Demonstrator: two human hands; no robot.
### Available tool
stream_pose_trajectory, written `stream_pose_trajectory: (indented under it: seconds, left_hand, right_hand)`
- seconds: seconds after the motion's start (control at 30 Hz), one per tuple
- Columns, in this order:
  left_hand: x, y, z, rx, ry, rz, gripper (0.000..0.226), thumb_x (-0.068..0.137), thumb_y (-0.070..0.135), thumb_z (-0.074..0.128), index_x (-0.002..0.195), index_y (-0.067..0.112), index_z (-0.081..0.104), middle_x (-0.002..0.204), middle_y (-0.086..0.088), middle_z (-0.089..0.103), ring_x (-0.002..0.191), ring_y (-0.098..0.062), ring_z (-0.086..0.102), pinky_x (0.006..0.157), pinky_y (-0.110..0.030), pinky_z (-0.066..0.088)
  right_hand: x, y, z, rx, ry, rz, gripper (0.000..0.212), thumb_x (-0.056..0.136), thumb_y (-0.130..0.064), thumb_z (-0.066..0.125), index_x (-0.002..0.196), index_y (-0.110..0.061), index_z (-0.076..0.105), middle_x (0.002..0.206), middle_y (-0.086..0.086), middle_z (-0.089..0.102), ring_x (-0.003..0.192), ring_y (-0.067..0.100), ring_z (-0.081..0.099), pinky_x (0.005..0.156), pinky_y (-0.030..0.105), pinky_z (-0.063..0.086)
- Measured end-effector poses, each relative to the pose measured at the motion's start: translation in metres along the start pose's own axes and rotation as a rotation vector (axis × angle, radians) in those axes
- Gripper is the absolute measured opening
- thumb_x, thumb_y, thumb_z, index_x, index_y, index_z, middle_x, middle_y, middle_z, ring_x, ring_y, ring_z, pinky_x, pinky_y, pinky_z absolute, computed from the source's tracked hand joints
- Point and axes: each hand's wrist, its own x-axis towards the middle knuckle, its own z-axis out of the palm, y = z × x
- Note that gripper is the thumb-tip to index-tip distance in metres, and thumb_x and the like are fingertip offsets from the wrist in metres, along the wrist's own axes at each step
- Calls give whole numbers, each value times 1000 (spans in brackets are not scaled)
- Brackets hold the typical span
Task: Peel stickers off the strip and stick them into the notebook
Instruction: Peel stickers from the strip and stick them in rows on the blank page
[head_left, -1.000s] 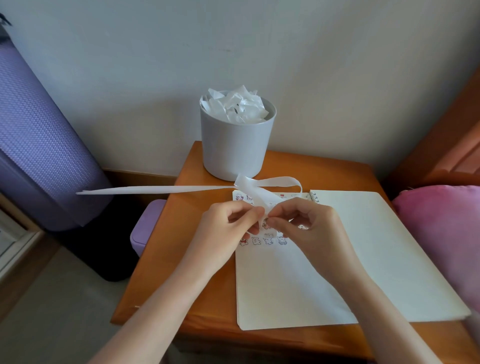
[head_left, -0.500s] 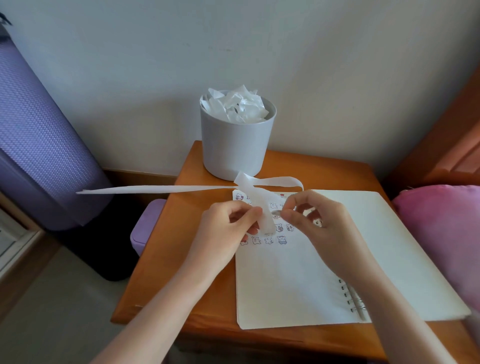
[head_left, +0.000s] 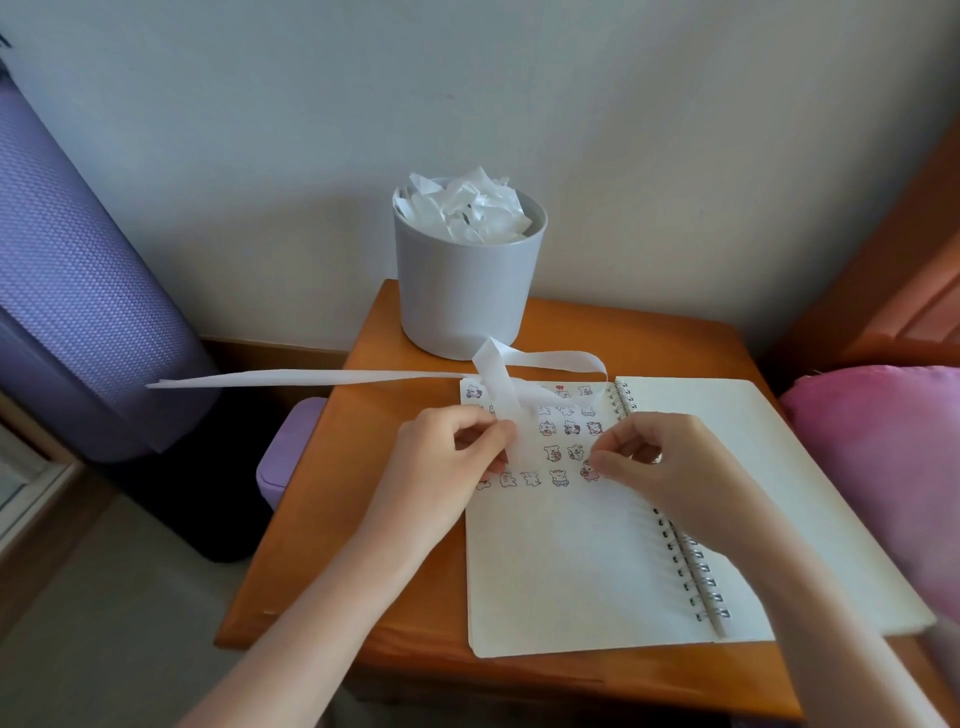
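Strip (head_left: 540, 359) loops beyond the left hand (head_left: 447, 457) pinching it, while the right hand (head_left: 660, 462) pinches a sticker (head_left: 589, 471) on the notebook (head_left: 571, 571).

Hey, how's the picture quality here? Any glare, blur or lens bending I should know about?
Head view: soft, even daylight, no glare on the notebook, no hard shadows under the left hand or right hand; head view's wide lens bows the purple mat and tilts the table edges; strip crisp, stickers small and slightly soft.
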Motion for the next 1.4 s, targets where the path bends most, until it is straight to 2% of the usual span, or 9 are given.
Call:
stream_pose_trajectory:
  seconds: [0.23, 0.43, 0.63, 0.8, 1.1, 1.17, 1.3, 1.4]
  left_hand:
    - [-1, 0, 0, 8, -5, 0, 18, 89, 23, 59, 84, 14, 73, 73, 5, 71, 66, 0, 65, 61, -8, 47]
    - [-1, 1, -1, 15, -8, 3, 17, 90, 23, 59, 84, 15, 73, 72, 8, 70, 66, 2, 65, 59, -6, 45]
    - [-1, 1, -1, 26, -5, 1, 18, 90, 24, 59, 86, 15, 73, 74, 6, 71, 68, 0, 65, 60, -6, 46]
    - [-2, 2, -1, 22, -10, -2, 17, 90, 23, 58, 86, 15, 73, 75, 6, 71, 69, 1, 65, 58, -5, 45]
    - [-1, 1, -1, 36, -3, -8, 18, 89, 24, 59, 82, 16, 73, 70, 5, 71, 65, 0, 65, 61, -8, 48]
    - [-1, 0, -1, 38, -3, -13, 18, 89, 24, 59, 81, 16, 73, 70, 5, 71, 65, -1, 65, 62, -10, 49]
    - [-1, 0, -1, 41, -8, -18, 18, 89, 25, 59, 81, 18, 73, 72, 5, 71, 66, -1, 65, 65, -13, 51]
    - [-1, 0, -1, 54, -8, -17, 18, 89, 26, 59, 81, 19, 73, 72, 6, 71, 67, 0, 64, 65, -13, 50]
  right_hand:
    - [2, 1, 2, -35, 8, 3, 8, 81, -21, 72, 75, -24, 69, 74, -7, 68, 65, 9, 55, 54, 12, 40]
    - [2, 3, 5, -53, 16, 8, 9, 80, -22, 73, 73, -25, 69, 71, -7, 67, 57, 6, 49, 55, 22, 38]
    - [2, 2, 7, -79, 30, 14, 8, 78, -23, 74, 72, -25, 69, 68, -10, 66, 55, 4, 49, 55, 23, 40]
    - [1, 1, 10, -141, 47, 13, 7, 78, -25, 73, 73, -26, 68, 66, -12, 63, 52, 3, 45, 53, 18, 31]
    - [-1, -1, 11, -184, 48, 3, 10, 79, -28, 73, 80, -28, 63, 71, -13, 61, 59, 3, 47, 56, 19, 33]
    - [-1, -1, 10, -177, 48, 2, 18, 80, -24, 74, 86, -29, 58, 75, -11, 58, 62, 5, 47, 58, 21, 36]
    - [0, 2, 9, -155, 83, -5, 21, 83, -15, 70, 80, -30, 55, 76, -10, 57, 63, 7, 46, 60, 25, 39]
    - [-1, 0, 9, -150, 58, 7, 20, 77, -28, 76, 82, -29, 57, 77, -11, 58, 65, 5, 47, 58, 24, 38]
